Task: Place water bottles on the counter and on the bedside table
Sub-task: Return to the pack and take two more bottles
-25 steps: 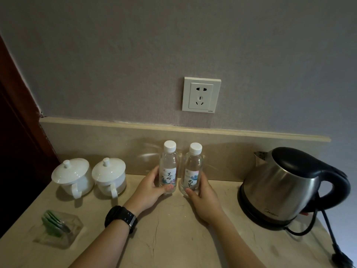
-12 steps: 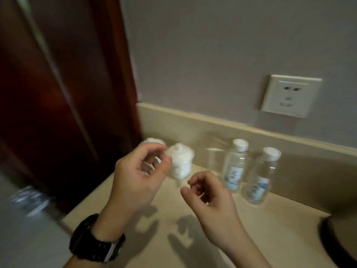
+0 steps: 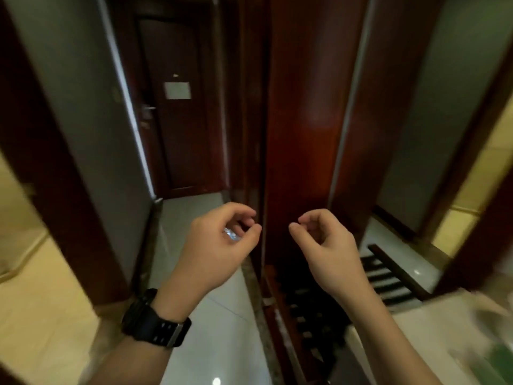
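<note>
Head view: left hand (image 3: 216, 245), right hand (image 3: 324, 243) loosely curled, grip empty.

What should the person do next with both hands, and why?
Probably walk on to fetch more bottles for the bedside table. Both the left hand and the right hand are loosely curled and seem to hold nothing, and the view faces a hallway door, with no bottle clearly in view.

Door (image 3: 177, 129) ahead-left, wood panel (image 3: 302, 120) centre, slatted rack (image 3: 388, 279) lower right.
</note>
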The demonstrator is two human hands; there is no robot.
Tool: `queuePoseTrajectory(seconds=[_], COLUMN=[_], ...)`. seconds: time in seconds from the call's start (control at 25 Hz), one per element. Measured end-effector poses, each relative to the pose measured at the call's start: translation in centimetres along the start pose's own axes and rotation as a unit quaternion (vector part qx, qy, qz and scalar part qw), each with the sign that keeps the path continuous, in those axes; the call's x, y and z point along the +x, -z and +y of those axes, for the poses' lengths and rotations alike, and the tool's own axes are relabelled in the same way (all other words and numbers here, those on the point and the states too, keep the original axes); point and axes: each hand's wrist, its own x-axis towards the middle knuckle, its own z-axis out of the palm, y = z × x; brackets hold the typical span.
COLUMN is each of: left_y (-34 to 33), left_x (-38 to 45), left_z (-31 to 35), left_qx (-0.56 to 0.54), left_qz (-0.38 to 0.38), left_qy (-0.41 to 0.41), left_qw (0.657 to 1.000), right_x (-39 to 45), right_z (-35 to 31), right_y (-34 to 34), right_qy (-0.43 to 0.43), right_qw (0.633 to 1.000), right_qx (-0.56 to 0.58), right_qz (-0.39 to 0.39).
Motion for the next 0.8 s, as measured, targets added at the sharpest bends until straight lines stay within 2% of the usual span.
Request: queuePoseTrajectory(seconds=[0.16, 0.32, 0.52, 0.72, 0.8], left_y=[9.2, 13.3, 13.2, 10.7, 9.9], left_x=[3.4, 7.4, 14.1, 24.9, 30.9], left_z=[-6.8, -12.5, -21.6, -32.7, -37.3], left_qx=[-0.005, -0.002, -0.011, 0.028, 0.029], left_qz=[0.058, 0.093, 0.102, 0.103, 0.104], left_qy=[0.010, 0.011, 0.032, -0.006, 0.002], left_qw=[0.998, 0.996, 0.994, 0.994, 0.994], right_x=[4.8, 10.1, 18.5, 31.1, 37.6], right_z=[-2.1, -1.9, 2.4, 8.9, 11.1], right_y=[-10.7, -16.4, -23.2, -30.2, -33.1], right_qy=[0.032, 0.037, 0.020, 0.011, 0.005], right_qw=[0.999, 0.999, 0.998, 0.996, 0.994], right_qx=[0.030, 0.028, 0.055, 0.088, 0.105], right_qz=[-0.027, -0.025, -0.019, -0.011, -0.008])
